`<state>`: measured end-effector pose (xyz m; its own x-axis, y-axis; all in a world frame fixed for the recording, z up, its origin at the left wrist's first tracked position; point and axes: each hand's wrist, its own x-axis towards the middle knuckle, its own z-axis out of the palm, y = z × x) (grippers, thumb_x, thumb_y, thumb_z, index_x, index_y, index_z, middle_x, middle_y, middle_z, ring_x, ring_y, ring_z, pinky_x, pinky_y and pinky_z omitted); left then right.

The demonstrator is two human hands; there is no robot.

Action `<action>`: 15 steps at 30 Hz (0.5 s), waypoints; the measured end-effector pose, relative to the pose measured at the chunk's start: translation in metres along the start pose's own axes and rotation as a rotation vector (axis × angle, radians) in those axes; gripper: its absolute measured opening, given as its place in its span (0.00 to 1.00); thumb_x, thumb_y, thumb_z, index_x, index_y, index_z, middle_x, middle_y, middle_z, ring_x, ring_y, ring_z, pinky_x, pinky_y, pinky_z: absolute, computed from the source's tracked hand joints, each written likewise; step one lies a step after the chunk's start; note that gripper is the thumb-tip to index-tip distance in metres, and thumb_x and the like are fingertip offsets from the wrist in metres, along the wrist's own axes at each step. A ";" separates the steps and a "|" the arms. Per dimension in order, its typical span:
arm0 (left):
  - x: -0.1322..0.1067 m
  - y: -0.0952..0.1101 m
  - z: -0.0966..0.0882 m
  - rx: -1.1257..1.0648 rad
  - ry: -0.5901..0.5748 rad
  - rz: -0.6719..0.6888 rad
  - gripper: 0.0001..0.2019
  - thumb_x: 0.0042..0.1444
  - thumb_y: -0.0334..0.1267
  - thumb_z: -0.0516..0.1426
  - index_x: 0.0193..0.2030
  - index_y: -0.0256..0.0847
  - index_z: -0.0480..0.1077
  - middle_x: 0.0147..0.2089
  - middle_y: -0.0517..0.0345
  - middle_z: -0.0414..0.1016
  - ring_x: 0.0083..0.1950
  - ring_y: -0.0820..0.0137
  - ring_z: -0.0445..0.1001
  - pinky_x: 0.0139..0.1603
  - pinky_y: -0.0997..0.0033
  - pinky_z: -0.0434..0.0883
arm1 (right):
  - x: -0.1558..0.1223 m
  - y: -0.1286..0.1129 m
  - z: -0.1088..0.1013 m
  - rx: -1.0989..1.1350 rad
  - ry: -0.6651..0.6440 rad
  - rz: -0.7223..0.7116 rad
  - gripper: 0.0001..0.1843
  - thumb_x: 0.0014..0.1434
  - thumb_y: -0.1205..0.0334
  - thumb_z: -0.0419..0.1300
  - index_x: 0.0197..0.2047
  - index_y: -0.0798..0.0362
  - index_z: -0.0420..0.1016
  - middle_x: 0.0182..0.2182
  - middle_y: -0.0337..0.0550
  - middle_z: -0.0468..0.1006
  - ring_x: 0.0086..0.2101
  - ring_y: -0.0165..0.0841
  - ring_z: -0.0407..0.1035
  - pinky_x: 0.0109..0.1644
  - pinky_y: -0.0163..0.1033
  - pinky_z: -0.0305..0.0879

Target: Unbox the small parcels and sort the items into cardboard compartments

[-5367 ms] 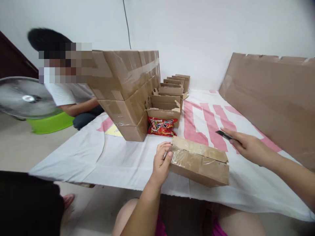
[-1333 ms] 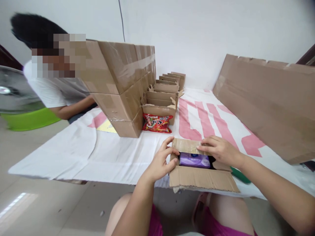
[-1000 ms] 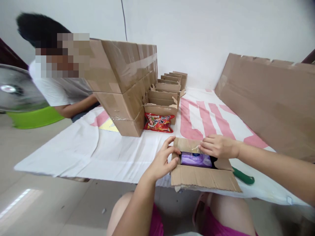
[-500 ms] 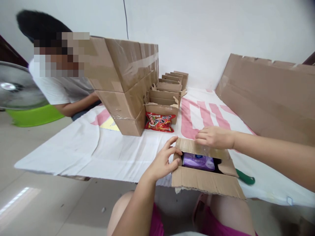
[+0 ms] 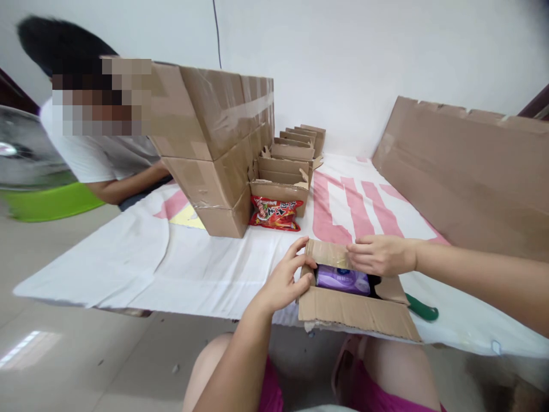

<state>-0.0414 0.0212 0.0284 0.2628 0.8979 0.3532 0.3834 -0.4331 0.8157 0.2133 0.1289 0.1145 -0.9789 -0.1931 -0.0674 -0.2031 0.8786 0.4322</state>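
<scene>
A small cardboard box (image 5: pixel 355 312) lies open on the white sheet (image 5: pixel 180 269) in front of me, its near flap folded down toward my knees. A purple packet (image 5: pixel 342 279) shows inside it. My left hand (image 5: pixel 283 277) grips the box's left end, fingers curled over the flap corner. My right hand (image 5: pixel 380 254) presses on the far flap, fingers bent over its edge. A green-handled knife (image 5: pixel 421 311) lies on the sheet just right of the box.
A stack of taped cartons (image 5: pixel 214 149) stands at the centre left, with a row of several small open boxes (image 5: pixel 291 166) and a red snack bag (image 5: pixel 274 213) beside it. A large flat cardboard sheet (image 5: pixel 467 171) leans at right. Another person (image 5: pixel 98 154) sits behind the stack, near a fan (image 5: pixel 26 160).
The box, taped shut 5.4 s ago, now lies open. My right hand has put down the knife and, in the last second, lifted then pressed the far flap again.
</scene>
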 end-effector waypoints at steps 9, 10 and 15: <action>0.000 -0.002 0.000 -0.007 -0.008 0.003 0.08 0.56 0.36 0.54 0.42 0.40 0.70 0.70 0.47 0.50 0.71 0.56 0.51 0.68 0.54 0.54 | 0.013 0.005 0.006 -0.006 -0.058 -0.024 0.15 0.66 0.70 0.45 0.35 0.55 0.71 0.32 0.45 0.74 0.36 0.33 0.67 0.39 0.39 0.60; 0.000 -0.002 -0.001 -0.007 -0.010 0.001 0.08 0.56 0.36 0.55 0.42 0.40 0.70 0.70 0.47 0.50 0.71 0.56 0.51 0.68 0.53 0.54 | 0.014 0.005 0.006 0.002 -0.049 0.004 0.15 0.66 0.70 0.45 0.34 0.55 0.71 0.32 0.46 0.74 0.35 0.33 0.66 0.39 0.39 0.61; -0.001 -0.003 -0.003 -0.013 -0.009 0.004 0.09 0.57 0.37 0.55 0.43 0.41 0.71 0.70 0.48 0.49 0.71 0.55 0.50 0.69 0.53 0.54 | 0.012 0.005 0.006 0.073 0.005 0.152 0.14 0.65 0.71 0.46 0.35 0.56 0.72 0.33 0.47 0.75 0.33 0.33 0.66 0.37 0.38 0.63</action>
<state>-0.0453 0.0216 0.0270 0.2724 0.8953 0.3525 0.3707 -0.4357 0.8202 0.2002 0.1339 0.1106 -0.9983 -0.0578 -0.0014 -0.0542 0.9271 0.3708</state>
